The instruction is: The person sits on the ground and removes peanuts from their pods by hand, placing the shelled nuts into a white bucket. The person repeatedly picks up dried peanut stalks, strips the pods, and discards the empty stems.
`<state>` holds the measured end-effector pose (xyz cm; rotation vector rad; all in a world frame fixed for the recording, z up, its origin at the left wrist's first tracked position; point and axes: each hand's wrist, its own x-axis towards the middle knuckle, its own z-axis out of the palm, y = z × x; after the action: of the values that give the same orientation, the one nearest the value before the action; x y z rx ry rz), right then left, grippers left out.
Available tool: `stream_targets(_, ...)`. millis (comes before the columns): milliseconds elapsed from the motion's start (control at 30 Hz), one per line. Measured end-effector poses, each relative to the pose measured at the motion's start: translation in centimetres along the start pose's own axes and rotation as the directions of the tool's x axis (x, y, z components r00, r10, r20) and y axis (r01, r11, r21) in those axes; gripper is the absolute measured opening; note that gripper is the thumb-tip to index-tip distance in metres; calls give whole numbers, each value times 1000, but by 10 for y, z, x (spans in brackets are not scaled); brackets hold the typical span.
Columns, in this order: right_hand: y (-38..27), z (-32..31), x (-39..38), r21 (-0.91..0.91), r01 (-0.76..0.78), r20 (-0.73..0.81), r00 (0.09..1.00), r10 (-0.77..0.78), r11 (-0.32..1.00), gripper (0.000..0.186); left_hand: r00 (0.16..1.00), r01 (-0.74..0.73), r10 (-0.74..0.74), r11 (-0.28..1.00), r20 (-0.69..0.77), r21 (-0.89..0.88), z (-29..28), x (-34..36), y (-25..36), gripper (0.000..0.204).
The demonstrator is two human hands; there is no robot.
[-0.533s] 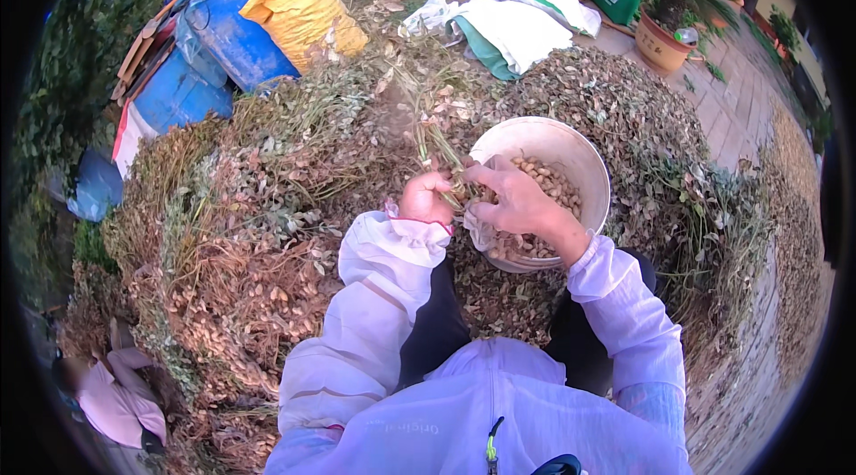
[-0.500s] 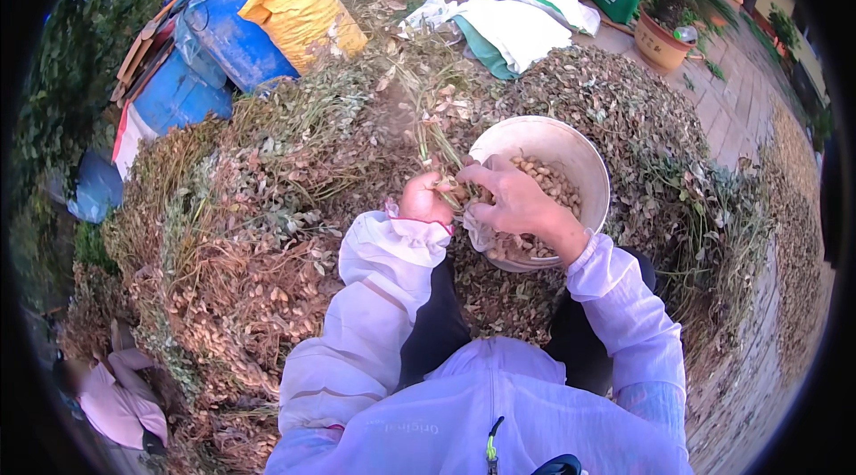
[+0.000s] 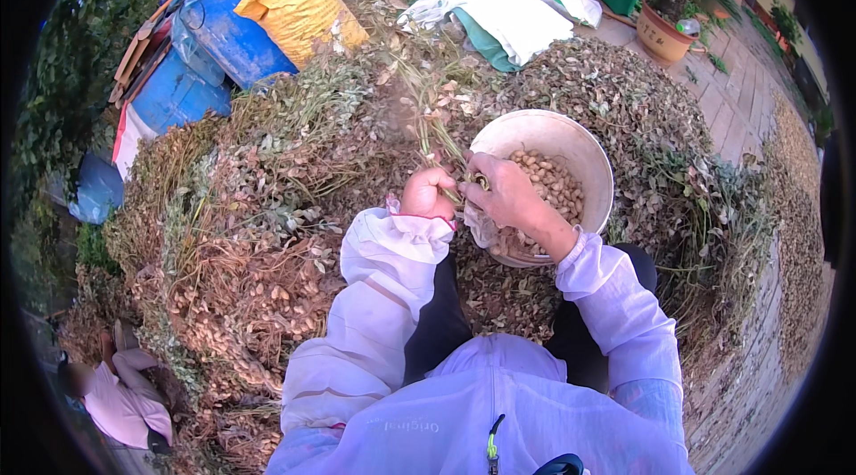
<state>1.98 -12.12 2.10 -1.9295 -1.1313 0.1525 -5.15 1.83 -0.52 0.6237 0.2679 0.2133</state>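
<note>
My left hand [image 3: 426,192] grips the base of a dried peanut plant [image 3: 419,92] whose stalks rise away from me over the heap. My right hand [image 3: 506,196] pinches a pod at the roots of that plant, just over the near rim of a white bucket [image 3: 588,154]. The bucket holds several loose peanut pods [image 3: 551,183] and stands between my knees. Both sleeves are pale lilac.
Heaps of pulled peanut plants [image 3: 241,234] surround me on the left and behind the bucket. Blue barrels [image 3: 223,29], a yellow sack [image 3: 299,3] and white sacks [image 3: 526,20] lie beyond. A potted plant [image 3: 664,25] stands on paving at right. Another person [image 3: 120,395] crouches at lower left.
Both hands stay at the plant's roots by the bucket rim; the right hand's fingers have shifted slightly on the pod. Nothing else has moved.
</note>
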Motion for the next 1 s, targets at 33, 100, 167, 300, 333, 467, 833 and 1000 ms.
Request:
stream_targets(33,3,2,0,104,-44,-52,997,50,994,21,1000,17,-17,1000,-3,-12,1,0,1,58)
stream_targets(100,6,6,0,315,-112,-129,979,160,942,21,999,45,-45,998,-15,-40,5,-2,5,56)
stream_targets(167,3,2,1,557,-248,-111,924,366,793,25,999,37,-38,997,-12,-72,3,-3,5,56)
stream_targets(300,13,6,2,836,-278,-71,799,596,473,39,999,-43,38,986,-35,-161,-1,3,0,46)
stream_targets(333,11,8,1,890,-241,-70,766,639,386,40,995,-71,60,985,-77,-154,-7,6,-3,45)
stream_targets(467,25,3,-5,769,-303,-12,874,486,564,28,984,-121,98,980,-152,-157,-14,14,-7,40)
stream_targets(833,-6,-23,-16,458,-124,78,992,99,880,23,968,-165,145,982,-204,-86,-4,14,-9,23)
stream_targets(1000,-13,-25,-18,104,157,125,978,-169,982,21,964,-143,135,990,-227,-16,-8,14,-9,19)
